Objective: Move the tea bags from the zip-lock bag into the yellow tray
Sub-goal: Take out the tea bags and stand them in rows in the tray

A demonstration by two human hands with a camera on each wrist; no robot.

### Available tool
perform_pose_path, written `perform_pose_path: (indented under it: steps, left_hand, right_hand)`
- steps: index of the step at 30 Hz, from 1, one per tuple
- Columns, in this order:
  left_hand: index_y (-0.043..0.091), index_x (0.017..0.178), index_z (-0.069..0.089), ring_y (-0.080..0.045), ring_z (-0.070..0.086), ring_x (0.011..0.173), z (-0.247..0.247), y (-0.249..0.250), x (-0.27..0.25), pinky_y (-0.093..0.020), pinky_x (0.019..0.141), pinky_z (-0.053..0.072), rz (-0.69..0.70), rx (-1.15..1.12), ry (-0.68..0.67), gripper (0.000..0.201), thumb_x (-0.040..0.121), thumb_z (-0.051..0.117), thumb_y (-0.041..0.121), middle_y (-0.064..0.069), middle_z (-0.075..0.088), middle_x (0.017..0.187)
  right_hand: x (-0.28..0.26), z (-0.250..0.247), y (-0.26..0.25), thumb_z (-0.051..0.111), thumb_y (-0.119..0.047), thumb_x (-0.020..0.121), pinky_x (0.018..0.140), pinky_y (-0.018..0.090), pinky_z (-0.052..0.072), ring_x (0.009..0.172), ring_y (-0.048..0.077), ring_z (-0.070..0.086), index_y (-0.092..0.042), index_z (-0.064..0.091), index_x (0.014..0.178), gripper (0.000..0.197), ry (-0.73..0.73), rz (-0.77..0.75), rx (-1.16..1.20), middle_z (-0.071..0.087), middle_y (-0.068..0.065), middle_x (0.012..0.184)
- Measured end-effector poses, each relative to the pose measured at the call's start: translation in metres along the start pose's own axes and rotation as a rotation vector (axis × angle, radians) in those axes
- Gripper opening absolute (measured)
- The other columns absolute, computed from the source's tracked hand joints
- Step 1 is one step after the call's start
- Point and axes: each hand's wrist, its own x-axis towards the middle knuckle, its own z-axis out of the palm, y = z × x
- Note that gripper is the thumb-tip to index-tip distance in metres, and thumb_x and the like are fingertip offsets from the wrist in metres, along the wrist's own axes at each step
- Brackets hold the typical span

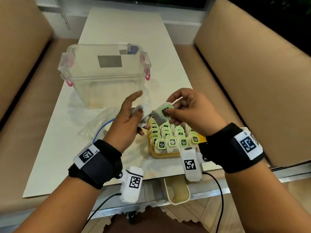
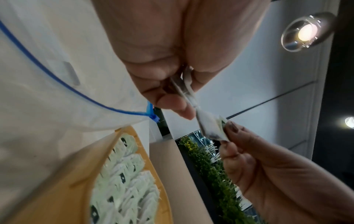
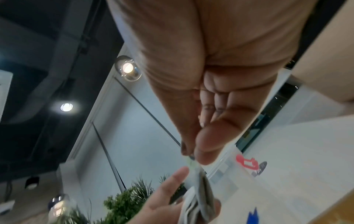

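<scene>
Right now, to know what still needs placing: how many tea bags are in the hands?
At least 2: the right hand pinches one green-tagged tea bag, and the left hand holds a small bunch of tea bags, whose number is hidden by the fingers.

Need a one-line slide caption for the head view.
Right hand pinches a green-tagged tea bag above the nearly full yellow tray; left hand holds more tea bags.

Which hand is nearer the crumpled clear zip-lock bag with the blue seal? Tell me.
Left. The left hand, gripping tea bags, hangs right beside the zip-lock bag. The right hand, pinching a green-tagged tea bag, is over the yellow tray, farther away.
</scene>
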Motion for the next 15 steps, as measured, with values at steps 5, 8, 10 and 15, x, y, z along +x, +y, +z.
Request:
perform_pose_path:
  steps: [5, 8, 10, 15]
  left_hand:
    - [0.021, 0.086, 0.069, -0.012, 0.066, 0.069, 0.001, -0.006, -0.001, -0.031, 0.057, 0.047, -0.023, 0.241, -0.011, 0.039, 0.092, 0.040, -0.002, 0.004, 0.065, 0.083]
    - [0.028, 0.093, 0.069, -0.012, 0.066, 0.080, 0.004, -0.008, -0.001, -0.032, 0.066, 0.052, -0.013, 0.303, -0.027, 0.019, 0.087, 0.057, 0.015, 0.005, 0.065, 0.089]
    - [0.034, 0.096, 0.068, -0.006, 0.061, 0.085, 0.005, -0.010, -0.002, -0.024, 0.075, 0.050, 0.044, 0.388, -0.077, 0.017, 0.079, 0.071, 0.033, 0.010, 0.061, 0.091]
    - [0.026, 0.097, 0.069, -0.003, 0.053, 0.083, 0.004, -0.016, -0.001, -0.020, 0.072, 0.040, 0.150, 0.543, -0.091, 0.021, 0.078, 0.077, 0.031, 0.009, 0.057, 0.087]
  right_hand:
    - [0.001, -0.005, -0.006, 0.065, -0.012, 0.086, 0.058, 0.026, 0.046, 0.063, 0.013, 0.060, -0.013, 0.070, 0.090, 0.006, -0.044, -0.100, -0.379, 0.065, -0.003, 0.071]
    - [0.002, -0.003, -0.013, 0.057, -0.015, 0.091, 0.065, 0.025, 0.045, 0.071, 0.012, 0.058, -0.019, 0.071, 0.094, 0.015, -0.137, -0.122, -0.563, 0.061, -0.014, 0.074]
    - [0.003, -0.002, -0.016, 0.056, -0.015, 0.091, 0.063, 0.022, 0.044, 0.072, 0.011, 0.058, -0.021, 0.071, 0.095, 0.016, -0.197, -0.120, -0.597, 0.061, -0.014, 0.074]
    - [0.005, 0.001, -0.018, 0.063, -0.017, 0.087, 0.060, 0.014, 0.042, 0.066, 0.003, 0.055, -0.021, 0.072, 0.093, 0.012, -0.249, -0.144, -0.629, 0.064, -0.012, 0.074]
